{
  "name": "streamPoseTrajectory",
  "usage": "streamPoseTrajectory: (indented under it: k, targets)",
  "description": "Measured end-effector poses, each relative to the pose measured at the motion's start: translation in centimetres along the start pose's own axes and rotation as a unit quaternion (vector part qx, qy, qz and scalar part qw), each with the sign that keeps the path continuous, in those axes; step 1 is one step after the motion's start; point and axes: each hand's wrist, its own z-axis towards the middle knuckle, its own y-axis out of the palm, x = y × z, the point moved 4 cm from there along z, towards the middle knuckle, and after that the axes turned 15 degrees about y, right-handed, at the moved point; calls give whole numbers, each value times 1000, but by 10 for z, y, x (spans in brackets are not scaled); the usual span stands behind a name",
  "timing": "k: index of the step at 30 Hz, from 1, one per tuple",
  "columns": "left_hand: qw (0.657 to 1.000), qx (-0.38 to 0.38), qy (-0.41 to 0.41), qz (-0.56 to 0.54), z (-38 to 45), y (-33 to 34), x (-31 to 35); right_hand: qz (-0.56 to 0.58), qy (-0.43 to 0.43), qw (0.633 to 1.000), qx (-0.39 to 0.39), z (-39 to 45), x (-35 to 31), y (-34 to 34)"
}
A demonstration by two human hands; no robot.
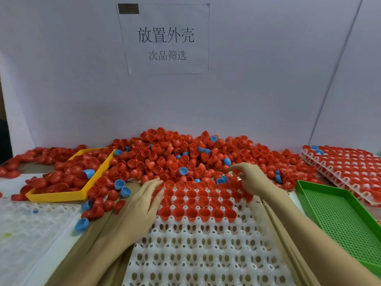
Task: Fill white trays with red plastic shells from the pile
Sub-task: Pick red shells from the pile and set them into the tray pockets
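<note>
A white partition bearing a printed paper sign backs a workbench heaped with a pile of red plastic shells, a few blue shells scattered through it. At centre lies a white tray, its far rows already filled with red shells, its near rows bare. The left hand rests flat, fingers together, at the tray's left edge. The right hand hovers at the pile's near edge, fingers curled; whether it pinches a shell cannot be told. A yellow tray sits left, a green tray right, filled trays stacked beyond.
</note>
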Motion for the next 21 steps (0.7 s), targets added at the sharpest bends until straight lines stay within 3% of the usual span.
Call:
streamPoseTrajectory:
  k: [4,8,17,19,21]
  targets:
    - [1000,3,-2,5,0,-4,6,-102,-15,991,-88,30,7,9]
    - [1000,7,-14,-9,0,-6,5,-83,-15,995,-56,39,5,8]
    - [999,23,-11,-25,1,-5,-7,169,-22,984,47,4,9,-20]
    - [999,44,10,-3,2,-12,1,305,-8,951,44,-15,12,-27]
    - [994,77,68,28,3,-20,20,452,20,892,-28,-38,11,-27]
